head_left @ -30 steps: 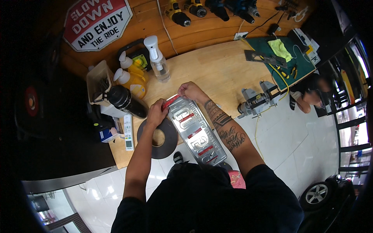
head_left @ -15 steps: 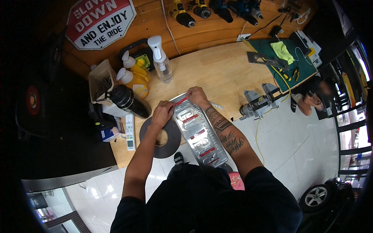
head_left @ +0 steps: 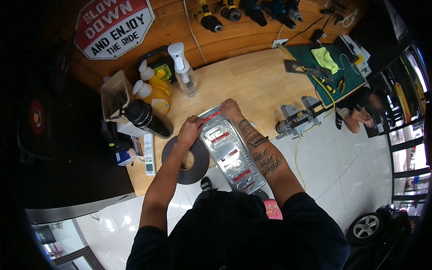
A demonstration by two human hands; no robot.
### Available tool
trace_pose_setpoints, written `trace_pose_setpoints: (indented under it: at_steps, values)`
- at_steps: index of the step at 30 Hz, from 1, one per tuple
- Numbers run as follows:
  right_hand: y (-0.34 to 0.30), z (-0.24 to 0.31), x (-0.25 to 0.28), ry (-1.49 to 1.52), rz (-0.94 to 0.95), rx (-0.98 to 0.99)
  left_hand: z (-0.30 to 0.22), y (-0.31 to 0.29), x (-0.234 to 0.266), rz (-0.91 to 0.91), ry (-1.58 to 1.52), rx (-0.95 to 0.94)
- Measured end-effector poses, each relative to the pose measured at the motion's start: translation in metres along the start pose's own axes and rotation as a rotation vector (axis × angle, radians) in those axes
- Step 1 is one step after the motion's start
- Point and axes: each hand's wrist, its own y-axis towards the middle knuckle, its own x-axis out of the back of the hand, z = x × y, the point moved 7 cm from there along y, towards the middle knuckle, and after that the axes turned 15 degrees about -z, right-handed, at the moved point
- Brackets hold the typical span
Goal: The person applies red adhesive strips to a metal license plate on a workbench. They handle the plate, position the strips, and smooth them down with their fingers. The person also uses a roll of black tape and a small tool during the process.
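A silver metal licence plate (head_left: 237, 158), embossed side facing away so its characters read reversed, slants from the bench edge down toward my body. Several short strips of red tape (head_left: 241, 175) lie across it. At its far end, the fingers of my left hand (head_left: 191, 128) are closed on the left corner, beside a red strip. My right hand (head_left: 231, 110) grips the far right corner, fingertips near the same strip; what the fingertips pinch is too small to see. Under my left forearm lies a large dark roll of tape (head_left: 200, 167).
On the bench (head_left: 238, 74) at left are a black bottle (head_left: 155, 123), a white remote (head_left: 149, 155), yellow pump bottles (head_left: 157, 95) and a clear spray bottle (head_left: 186, 76). A metal clamp-like device (head_left: 299, 118) sits at the right edge. Another person (head_left: 360, 110) crouches at far right.
Both hands stay at the plate's far end, with only slight shifts of the fingers. A thin light-coloured tool beside my right wrist is now mostly hidden behind the forearm.
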Motion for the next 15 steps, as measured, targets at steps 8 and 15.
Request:
trace_pose_setpoints:
  at_steps: [8, 15]
  values:
    - [0.0, -0.004, -0.01, 0.115, 0.03, -0.069, 0.001, -0.001, 0.002, 0.011, -0.001, 0.048]
    - [0.017, -0.01, -0.018, -0.101, -0.012, 0.041, -0.002, 0.002, 0.002, -0.004, 0.003, 0.042]
